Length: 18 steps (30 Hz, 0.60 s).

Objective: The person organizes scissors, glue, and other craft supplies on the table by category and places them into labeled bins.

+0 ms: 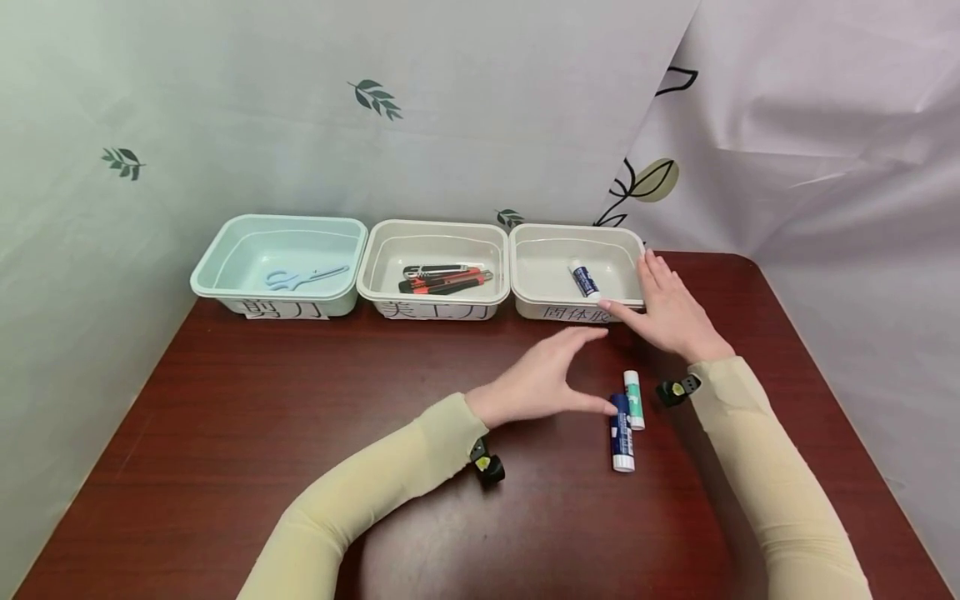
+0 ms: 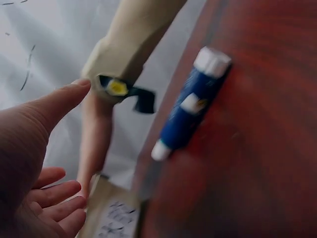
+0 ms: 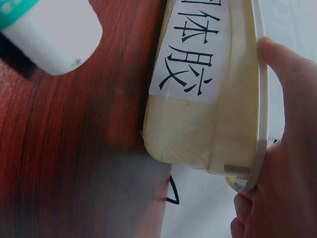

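Observation:
My left hand (image 1: 534,377) hangs over the table with thumb and fingers spread apart and nothing between them. Its thumb lies close to a blue glue stick (image 1: 622,442) with white ends; from the head view I cannot tell whether they touch. Beside that lies a green-and-white glue stick (image 1: 634,402). My right hand (image 1: 673,310) holds the right front corner of the off-white bin (image 1: 536,307), thumb on the front rim and fingers along its right side. A small blue glue stick (image 1: 585,280) leans inside this bin. In the right wrist view, the bin's label (image 3: 190,54) shows handwritten characters.
Left of that bin stand another off-white bin (image 1: 365,281) with several utility knives (image 1: 446,281) and a light-blue bin (image 1: 201,283) with blue scissors (image 1: 303,277). All three stand in a row at the back of the dark red table (image 1: 247,433), before a hanging cloth (image 1: 262,125).

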{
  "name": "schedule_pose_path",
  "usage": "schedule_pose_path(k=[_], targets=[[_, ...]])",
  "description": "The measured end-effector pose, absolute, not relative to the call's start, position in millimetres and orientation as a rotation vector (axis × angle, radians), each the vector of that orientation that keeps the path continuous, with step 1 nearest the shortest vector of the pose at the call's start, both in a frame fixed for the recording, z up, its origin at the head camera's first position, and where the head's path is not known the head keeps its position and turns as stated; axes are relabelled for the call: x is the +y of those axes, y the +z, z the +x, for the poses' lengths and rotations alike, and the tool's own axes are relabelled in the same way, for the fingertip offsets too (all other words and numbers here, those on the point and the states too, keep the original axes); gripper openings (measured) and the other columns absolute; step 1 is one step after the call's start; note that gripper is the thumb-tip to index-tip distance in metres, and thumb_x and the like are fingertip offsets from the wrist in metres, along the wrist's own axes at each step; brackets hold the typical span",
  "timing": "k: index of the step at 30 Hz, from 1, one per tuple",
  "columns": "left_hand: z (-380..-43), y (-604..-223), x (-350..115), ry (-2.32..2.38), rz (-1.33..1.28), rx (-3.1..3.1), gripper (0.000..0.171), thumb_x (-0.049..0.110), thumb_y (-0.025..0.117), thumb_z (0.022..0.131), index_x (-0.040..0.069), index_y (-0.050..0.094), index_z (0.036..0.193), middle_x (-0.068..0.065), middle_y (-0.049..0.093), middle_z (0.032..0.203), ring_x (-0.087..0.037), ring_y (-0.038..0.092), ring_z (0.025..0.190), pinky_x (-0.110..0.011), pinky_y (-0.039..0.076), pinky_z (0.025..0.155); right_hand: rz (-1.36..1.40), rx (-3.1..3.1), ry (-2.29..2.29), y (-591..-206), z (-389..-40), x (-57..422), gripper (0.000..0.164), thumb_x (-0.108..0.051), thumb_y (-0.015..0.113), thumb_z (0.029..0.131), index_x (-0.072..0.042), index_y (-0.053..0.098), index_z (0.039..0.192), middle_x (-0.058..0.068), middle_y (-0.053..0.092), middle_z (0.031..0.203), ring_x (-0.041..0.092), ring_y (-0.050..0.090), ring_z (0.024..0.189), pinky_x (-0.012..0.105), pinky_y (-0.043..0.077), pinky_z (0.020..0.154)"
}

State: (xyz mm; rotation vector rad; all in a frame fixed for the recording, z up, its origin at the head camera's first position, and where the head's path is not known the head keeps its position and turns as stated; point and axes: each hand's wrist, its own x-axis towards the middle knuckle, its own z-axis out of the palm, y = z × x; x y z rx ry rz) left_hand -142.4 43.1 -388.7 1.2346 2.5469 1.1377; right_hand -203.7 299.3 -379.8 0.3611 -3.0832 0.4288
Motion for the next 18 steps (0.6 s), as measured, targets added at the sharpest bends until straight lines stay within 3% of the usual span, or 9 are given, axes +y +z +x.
schedule_pose_path(k=[18], targets=[[-104.2, -423.8, 71.0, 0.964, 1.254, 2.490, 0.104, 0.061, 0.086, 0.073, 0.008, 0.043, 0.152, -0.001, 0.050, 0.145, -0.007, 0.045, 0.130, -0.016, 0.030, 0.110, 0.362, -3.081, 0.432, -378.6, -202.2, 299.2, 0.107, -0.068, 0.051, 0.096, 0.008, 0.008, 0.159, 0.024, 0.001, 0.166, 0.035, 0.000, 0.153, 0.048, 0.005, 0.122]])
